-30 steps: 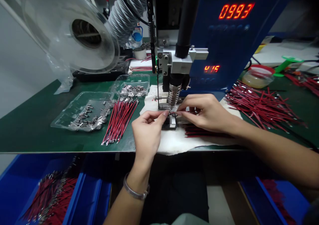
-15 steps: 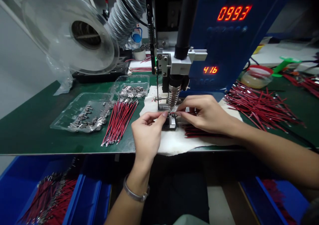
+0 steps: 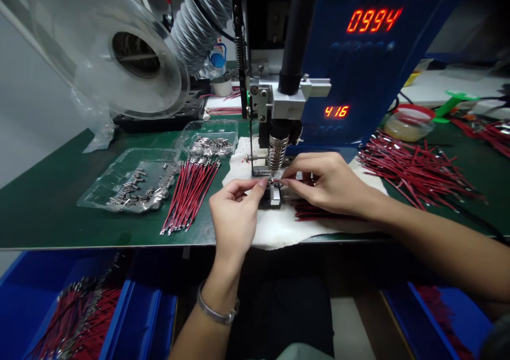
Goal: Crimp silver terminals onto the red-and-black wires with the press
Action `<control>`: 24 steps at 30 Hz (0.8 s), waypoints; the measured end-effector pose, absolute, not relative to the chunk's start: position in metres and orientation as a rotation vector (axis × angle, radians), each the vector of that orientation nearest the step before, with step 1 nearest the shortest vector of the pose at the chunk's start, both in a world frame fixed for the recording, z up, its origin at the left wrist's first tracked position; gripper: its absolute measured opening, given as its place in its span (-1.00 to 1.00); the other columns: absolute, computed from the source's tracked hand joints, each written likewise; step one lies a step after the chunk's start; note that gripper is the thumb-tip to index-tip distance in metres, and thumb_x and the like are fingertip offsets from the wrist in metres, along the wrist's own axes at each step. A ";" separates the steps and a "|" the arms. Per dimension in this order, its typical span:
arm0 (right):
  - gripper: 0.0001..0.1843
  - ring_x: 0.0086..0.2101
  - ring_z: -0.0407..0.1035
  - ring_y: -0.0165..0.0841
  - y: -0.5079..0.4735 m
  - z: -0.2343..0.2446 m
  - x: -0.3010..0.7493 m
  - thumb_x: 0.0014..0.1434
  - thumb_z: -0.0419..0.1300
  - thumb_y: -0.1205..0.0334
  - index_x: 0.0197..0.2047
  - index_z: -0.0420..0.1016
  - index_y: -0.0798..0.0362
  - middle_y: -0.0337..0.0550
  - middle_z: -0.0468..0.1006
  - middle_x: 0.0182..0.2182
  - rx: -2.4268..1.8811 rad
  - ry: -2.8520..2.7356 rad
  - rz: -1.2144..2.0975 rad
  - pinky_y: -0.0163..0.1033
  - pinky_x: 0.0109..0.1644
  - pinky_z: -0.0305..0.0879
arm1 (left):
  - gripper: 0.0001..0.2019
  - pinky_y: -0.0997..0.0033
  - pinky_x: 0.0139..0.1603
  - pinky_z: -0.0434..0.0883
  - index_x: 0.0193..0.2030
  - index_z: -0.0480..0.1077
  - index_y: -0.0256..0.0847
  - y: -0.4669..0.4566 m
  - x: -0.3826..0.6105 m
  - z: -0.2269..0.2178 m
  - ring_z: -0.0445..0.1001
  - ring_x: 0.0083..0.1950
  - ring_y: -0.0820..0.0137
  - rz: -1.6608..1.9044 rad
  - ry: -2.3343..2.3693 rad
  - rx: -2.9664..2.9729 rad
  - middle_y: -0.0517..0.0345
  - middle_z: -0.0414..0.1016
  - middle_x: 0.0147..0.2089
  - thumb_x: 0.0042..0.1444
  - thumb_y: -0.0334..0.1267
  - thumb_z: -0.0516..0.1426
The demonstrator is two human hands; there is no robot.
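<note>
My left hand (image 3: 236, 214) is closed in a pinch, thumb against forefinger, at the left side of a small metal fixture (image 3: 274, 194). Whatever lies between those fingertips is too small to make out. Across from it, my right hand (image 3: 332, 183) pinches a thin wire, its end at the fixture. Directly above the fingertips stands the machine's spring-wrapped soldering head (image 3: 278, 155), its tip down close to the work. Beneath my right hand, a bundle of red and black wires (image 3: 319, 211) lies on a white cloth (image 3: 279, 232).
Left on the green table (image 3: 40, 211) are clear trays (image 3: 98, 192) of small metal cylinders and a bundle of red wires (image 3: 190, 195). A loose wire pile (image 3: 414, 168) lies right. Behind stand the blue machine (image 3: 338, 73) and a clear spool (image 3: 91, 57). Blue bins (image 3: 135, 317) sit below.
The upper red display has gone from 0993 to 0994. Both hands stay at the fixture with almost no movement.
</note>
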State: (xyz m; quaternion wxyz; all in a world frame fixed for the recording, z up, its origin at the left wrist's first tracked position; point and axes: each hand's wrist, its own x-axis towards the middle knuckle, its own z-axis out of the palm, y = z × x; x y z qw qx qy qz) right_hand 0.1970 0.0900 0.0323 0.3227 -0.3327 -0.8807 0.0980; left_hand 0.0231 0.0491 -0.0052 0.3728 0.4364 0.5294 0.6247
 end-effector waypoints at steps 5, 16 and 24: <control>-0.89 -0.46 0.35 -0.46 0.090 0.032 0.197 0.13 0.20 0.34 -0.32 0.57 0.15 -0.16 0.56 -0.41 -0.884 -2.316 0.249 -0.37 -0.38 0.20 | -0.82 0.54 -0.42 0.36 -0.41 0.53 -0.28 0.049 0.023 -0.006 0.37 -0.52 0.52 1.602 1.348 1.122 0.16 0.47 -0.51 -0.06 -0.19 0.32; -0.87 -0.42 0.37 -0.45 0.090 0.031 0.196 0.15 0.19 0.32 -0.30 0.57 0.15 -0.15 0.57 -0.39 -0.901 -2.322 0.265 -0.36 -0.35 0.21 | -0.82 0.57 -0.44 0.34 -0.39 0.54 -0.27 0.049 0.022 -0.007 0.33 -0.53 0.56 1.586 1.348 1.141 0.16 0.48 -0.49 -0.05 -0.18 0.31; -0.87 -0.41 0.38 -0.43 0.089 0.031 0.197 0.15 0.18 0.33 -0.29 0.57 0.13 -0.16 0.57 -0.37 -0.904 -2.320 0.266 -0.34 -0.32 0.23 | -0.82 0.56 -0.48 0.32 -0.40 0.53 -0.27 0.047 0.022 -0.005 0.34 -0.54 0.55 1.574 1.362 1.137 0.15 0.47 -0.50 -0.05 -0.18 0.31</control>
